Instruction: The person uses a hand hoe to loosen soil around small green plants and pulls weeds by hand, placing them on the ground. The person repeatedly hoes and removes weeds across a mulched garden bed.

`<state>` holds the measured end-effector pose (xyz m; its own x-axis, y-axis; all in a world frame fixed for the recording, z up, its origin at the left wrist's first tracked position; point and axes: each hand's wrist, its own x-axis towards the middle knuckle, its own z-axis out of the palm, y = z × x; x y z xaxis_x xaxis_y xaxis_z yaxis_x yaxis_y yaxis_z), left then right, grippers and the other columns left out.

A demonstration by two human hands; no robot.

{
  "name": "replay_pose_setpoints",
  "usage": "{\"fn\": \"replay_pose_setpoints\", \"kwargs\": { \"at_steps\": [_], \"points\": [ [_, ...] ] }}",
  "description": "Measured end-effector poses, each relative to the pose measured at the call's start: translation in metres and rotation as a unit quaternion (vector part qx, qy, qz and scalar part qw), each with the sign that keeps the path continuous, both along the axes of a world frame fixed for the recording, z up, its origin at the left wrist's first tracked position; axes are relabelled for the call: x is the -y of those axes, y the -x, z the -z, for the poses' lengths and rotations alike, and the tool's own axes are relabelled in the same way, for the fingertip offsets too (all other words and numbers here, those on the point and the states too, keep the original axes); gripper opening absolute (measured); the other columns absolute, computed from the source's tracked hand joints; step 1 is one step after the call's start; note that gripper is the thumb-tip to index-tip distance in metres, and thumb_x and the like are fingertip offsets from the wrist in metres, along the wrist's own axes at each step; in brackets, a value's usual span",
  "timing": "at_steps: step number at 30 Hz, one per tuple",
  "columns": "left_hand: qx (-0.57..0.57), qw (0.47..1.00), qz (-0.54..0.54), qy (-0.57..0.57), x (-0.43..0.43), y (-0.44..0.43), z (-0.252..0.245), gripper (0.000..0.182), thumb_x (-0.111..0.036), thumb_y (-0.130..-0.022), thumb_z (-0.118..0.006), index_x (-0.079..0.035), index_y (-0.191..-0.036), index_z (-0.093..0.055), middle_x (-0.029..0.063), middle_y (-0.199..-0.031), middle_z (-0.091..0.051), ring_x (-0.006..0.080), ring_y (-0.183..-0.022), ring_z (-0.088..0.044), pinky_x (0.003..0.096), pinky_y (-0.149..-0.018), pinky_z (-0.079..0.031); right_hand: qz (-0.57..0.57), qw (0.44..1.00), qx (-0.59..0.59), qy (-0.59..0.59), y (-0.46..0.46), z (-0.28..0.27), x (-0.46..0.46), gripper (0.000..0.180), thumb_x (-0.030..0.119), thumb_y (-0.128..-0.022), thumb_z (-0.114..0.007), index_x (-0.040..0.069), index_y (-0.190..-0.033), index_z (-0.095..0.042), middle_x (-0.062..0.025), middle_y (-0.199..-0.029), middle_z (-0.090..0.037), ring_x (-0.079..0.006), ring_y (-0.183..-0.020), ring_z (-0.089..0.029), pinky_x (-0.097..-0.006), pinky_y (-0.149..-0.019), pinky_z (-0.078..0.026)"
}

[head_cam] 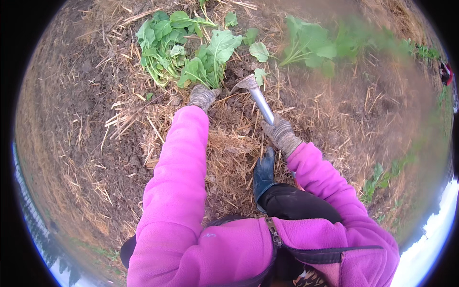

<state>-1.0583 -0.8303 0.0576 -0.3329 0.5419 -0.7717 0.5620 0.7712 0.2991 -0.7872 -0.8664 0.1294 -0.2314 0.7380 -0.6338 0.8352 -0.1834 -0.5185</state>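
My left hand (203,97), in a dirty knit work glove, grips a leafy green plant (215,59) low on its stems, close to the soil. Its fingers are partly hidden by the stems. Gloved as well, my right hand (281,132) is closed around the metal shaft of a short hand hoe (261,100). The hoe's soil-caked head points towards the plant's base, just right of my left hand; whether it touches the ground I cannot tell. Left of the gripped plant lies a heap of leafy greens (163,46) with pale stems.
Straw mulch (233,147) covers much of the dark soil (82,143). More leafy plants (310,43) grow at the upper right, partly blurred. A blue boot (264,175) stands below my right hand. Something red (446,74) shows at the far right edge.
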Motion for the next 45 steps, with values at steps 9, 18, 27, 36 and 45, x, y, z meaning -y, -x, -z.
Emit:
{"fn": "replay_pose_setpoints", "kwargs": {
  "at_steps": [9, 18, 27, 36, 45],
  "points": [
    [0.137, 0.966, -0.060, -0.212, 0.018, 0.026, 0.062, 0.040, -0.007, -0.071, -0.066, -0.005, -0.108, -0.050, 0.0108, -0.103, -0.057, 0.0169, -0.085, -0.058, 0.0298, -0.069, -0.049, -0.014, 0.988, 0.121, 0.094, 0.004, -0.046, -0.030, 0.035, 0.016, -0.077, -0.060, 0.002, -0.105, -0.046, -0.0102, -0.082, -0.058, -0.0186, -0.069, -0.058, -0.0290, -0.058, -0.052],
    [0.232, 0.937, -0.220, -0.138, 0.032, 0.019, -0.018, 0.033, -0.004, -0.077, -0.061, -0.002, -0.108, -0.052, 0.0082, -0.097, -0.060, 0.0163, -0.084, -0.057, 0.0251, -0.076, -0.046, -0.006, 1.000, -0.008, -0.004, 0.001, -0.033, -0.036, 0.044, 0.029, -0.076, -0.059, 0.000, -0.107, -0.047, -0.0176, -0.077, -0.058, -0.0259, -0.068, -0.060, -0.0357, -0.060, -0.048],
    [0.076, 0.983, -0.089, -0.141, 0.043, 0.005, -0.028, 0.031, -0.020, -0.074, -0.065, 0.000, -0.098, -0.059, 0.0137, -0.102, -0.058, 0.0242, -0.082, -0.057, 0.0352, -0.078, -0.044, 0.000, 0.998, 0.011, 0.054, 0.043, 0.001, -0.036, 0.043, 0.033, -0.079, -0.058, 0.000, -0.105, -0.047, -0.0152, -0.071, -0.058, -0.0207, -0.063, -0.059, -0.0337, -0.047, -0.047],
    [0.213, 0.934, -0.208, -0.200, 0.064, 0.027, -0.104, 0.026, -0.012, -0.084, -0.052, 0.000, -0.107, -0.052, 0.0050, -0.090, -0.059, 0.0101, -0.063, -0.052, 0.0227, -0.058, -0.044, 0.090, 0.996, -0.003, -0.010, -0.008, -0.018, -0.005, 0.038, 0.029, -0.074, -0.062, 0.003, -0.100, -0.052, -0.0172, -0.082, -0.059, -0.0298, -0.073, -0.059, -0.0384, -0.064, -0.048],
    [0.053, 0.936, -0.162, -0.308, -0.112, 0.033, -0.138, 0.036, -0.031, -0.084, -0.052, -0.001, -0.104, -0.059, 0.0134, -0.093, -0.062, 0.0225, -0.085, -0.058, 0.0311, -0.080, -0.043, 0.287, 0.936, -0.171, 0.108, -0.040, -0.023, 0.006, 0.034, 0.022, -0.079, -0.058, 0.004, -0.105, -0.046, -0.0025, -0.064, -0.050, -0.0106, -0.046, -0.050, -0.0251, -0.036, -0.042]
  ]
}}
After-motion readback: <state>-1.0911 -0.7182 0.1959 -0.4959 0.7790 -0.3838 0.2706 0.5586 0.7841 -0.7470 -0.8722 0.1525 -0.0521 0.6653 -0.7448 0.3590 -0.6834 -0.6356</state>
